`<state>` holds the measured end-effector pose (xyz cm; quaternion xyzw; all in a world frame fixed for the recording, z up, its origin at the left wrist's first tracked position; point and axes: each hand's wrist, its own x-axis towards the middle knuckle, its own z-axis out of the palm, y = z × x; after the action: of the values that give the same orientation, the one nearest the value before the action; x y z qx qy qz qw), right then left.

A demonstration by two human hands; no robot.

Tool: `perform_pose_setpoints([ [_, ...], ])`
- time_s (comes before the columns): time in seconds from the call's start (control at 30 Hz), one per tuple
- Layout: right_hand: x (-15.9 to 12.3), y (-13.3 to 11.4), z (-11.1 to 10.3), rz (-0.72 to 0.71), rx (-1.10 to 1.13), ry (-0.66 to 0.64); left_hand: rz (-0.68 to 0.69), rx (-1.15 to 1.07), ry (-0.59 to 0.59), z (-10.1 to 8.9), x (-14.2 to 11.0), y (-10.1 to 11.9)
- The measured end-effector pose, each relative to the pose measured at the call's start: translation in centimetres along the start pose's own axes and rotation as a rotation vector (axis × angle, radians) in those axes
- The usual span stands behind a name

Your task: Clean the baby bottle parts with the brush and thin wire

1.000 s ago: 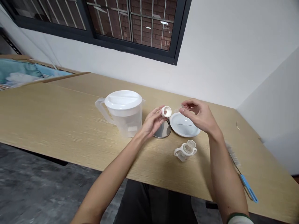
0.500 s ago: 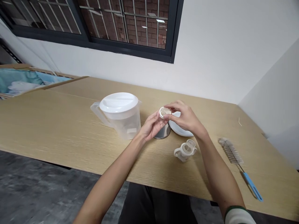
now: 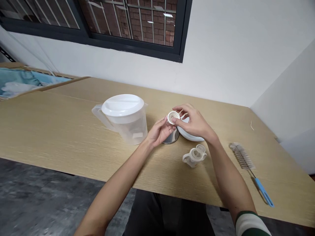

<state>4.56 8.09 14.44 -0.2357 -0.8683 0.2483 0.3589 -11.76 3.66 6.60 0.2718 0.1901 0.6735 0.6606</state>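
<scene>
A round white bottle cap (image 3: 172,115), ring-shaped with a paler inside, faces me above the table. My left hand (image 3: 159,132) pinches its left edge with thumb and fingers. My right hand (image 3: 193,120) is closed on it from the right, the thumb pressing its front and the fingers behind. Below my hands, partly covered, lie a shiny metal disc (image 3: 172,138) and a white dish (image 3: 193,135). Nearer to me stands a small clear two-handled bottle (image 3: 194,158), with a round clear part tilted at its rim.
Left of my hands stands a translucent pitcher (image 3: 131,129) with a white lid. At the right lies a bottle brush (image 3: 242,156) with a blue handle. A thin pale strip (image 3: 251,125) lies farther back. A blue-lined box (image 3: 31,80) is at the far left.
The cap has turned in my fingers, so its round face now points more towards me. Both hands keep their hold. The camera view has shifted slightly.
</scene>
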Motion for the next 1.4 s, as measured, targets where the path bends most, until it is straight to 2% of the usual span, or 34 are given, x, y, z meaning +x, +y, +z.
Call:
perform_pose_setpoints([
  [0.4, 0.0, 0.1, 0.5, -0.021, -0.036, 0.018, 0.079, 0.077, -0.078, -0.7, 0.2, -0.5],
  [0.83, -0.2, 0.1, 1.2, -0.034, -0.169, 0.049, 0.119, 0.084, -0.033, -0.3, 0.3, -0.6],
  [1.0, -0.2, -0.4, 1.1, -0.009, -0.082, 0.056, 0.079, 0.064, 0.026, -0.3, 0.2, -0.6],
  [1.2, 0.0, -0.6, 1.2, 0.087, 0.078, 0.085, 0.049, 0.05, -0.008, -0.3, 0.1, -0.6],
  [1.4, 0.0, -0.7, 1.2, 0.108, 0.122, 0.073, 0.043, 0.038, -0.024, -0.4, 0.0, -0.7],
])
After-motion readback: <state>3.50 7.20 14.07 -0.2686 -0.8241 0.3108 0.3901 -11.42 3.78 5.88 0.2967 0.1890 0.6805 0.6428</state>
